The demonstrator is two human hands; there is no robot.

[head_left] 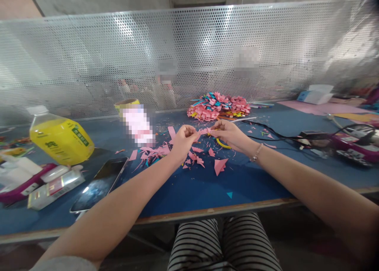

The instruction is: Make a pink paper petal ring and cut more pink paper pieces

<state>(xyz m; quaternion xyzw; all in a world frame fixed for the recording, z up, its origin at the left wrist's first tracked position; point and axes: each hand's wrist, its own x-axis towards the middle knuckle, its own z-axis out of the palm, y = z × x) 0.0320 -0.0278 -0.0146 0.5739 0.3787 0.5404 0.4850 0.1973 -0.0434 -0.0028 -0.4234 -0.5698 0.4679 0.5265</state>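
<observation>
Over the blue table [189, 192], my left hand [182, 140] and my right hand [231, 134] both pinch a small strip of pink paper [203, 131] held between them. The fingers of each hand are closed on it. A yellow-handled tool [222, 144], perhaps scissors, lies under my right hand. Pink paper scraps [219, 165] lie scattered on the table just below the hands. A pile of pink and multicoloured paper flowers [219, 105] sits farther back.
A yellow drink bottle [60, 138] lies tilted at the left, with a phone [99, 184] and small boxes [55, 186] near the front edge. Black cables [275, 138] run right to pink devices [352, 144]. A perforated metal screen [189, 53] closes the back.
</observation>
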